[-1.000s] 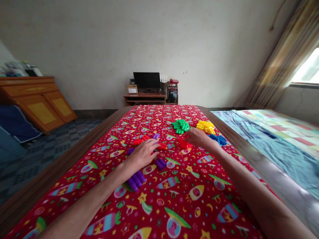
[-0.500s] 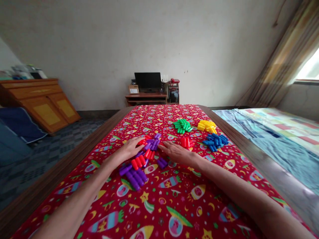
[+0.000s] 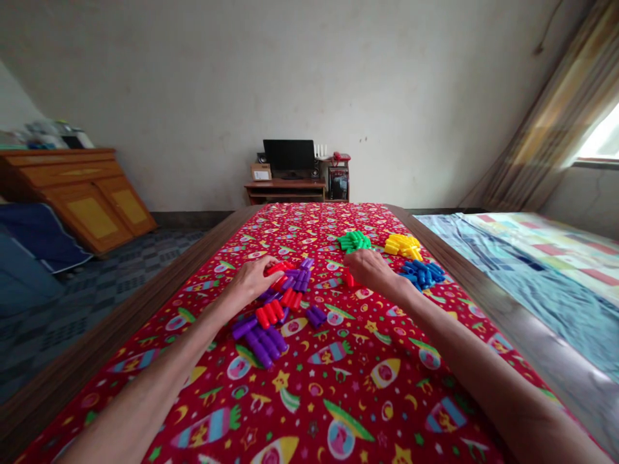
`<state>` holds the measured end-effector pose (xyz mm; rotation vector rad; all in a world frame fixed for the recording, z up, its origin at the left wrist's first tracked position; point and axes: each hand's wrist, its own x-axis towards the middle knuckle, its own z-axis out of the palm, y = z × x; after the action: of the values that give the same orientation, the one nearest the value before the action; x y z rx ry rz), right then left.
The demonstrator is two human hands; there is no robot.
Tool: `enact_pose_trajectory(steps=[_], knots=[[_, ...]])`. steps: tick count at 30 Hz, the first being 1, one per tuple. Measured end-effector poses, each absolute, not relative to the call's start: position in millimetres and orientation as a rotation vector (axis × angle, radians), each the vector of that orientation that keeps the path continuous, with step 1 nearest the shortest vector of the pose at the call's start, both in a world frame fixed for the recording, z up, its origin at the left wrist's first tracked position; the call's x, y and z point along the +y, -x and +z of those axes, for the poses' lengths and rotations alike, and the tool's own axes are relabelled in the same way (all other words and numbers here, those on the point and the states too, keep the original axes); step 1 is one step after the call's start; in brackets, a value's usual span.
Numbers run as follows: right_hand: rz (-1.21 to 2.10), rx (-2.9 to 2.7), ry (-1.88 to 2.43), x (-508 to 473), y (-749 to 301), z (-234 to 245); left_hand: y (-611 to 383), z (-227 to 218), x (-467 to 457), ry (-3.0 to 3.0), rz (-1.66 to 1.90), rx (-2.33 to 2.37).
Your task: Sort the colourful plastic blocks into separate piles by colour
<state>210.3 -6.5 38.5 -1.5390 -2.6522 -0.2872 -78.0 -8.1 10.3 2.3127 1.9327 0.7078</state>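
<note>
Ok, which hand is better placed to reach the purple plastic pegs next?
Probably the left hand: it rests close beside the purple pegs, with its fingers at the red pegs. The right hand sits farther across, nearer the blue pegs.

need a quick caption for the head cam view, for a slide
Left hand on red plastic pegs, right hand beside blue pegs, on a red rocket-print tablecloth

No readable text (the box's label (image 3: 260, 172) is too small).
</note>
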Motion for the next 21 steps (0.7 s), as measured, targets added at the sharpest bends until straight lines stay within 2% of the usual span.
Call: enact_pose_trajectory(steps=[4,7,10,15,18,21], knots=[[-0.233,-2.592,1.615,-3,-215,41,75,14,-9,-2.352,0.851,1.845],[-0.201,-2.575,1.521,-9,-209,41,72,18,-11,-2.376,0.930,1.743],[-0.082,-2.523,1.244,-20,-198,39,61,18,-18,-2.267,0.961,1.593],[0.335,-2.444,0.693,-35,-181,31,28,10,-32,-2.029,0.916,1.297],[0.397,-2.403,0.759,-30,-181,30,18,9,-35,-1.904,0.930,1.184],[0.264,-2.347,0.954,-14,-193,30,26,18,-34,-1.938,0.900,1.174]])
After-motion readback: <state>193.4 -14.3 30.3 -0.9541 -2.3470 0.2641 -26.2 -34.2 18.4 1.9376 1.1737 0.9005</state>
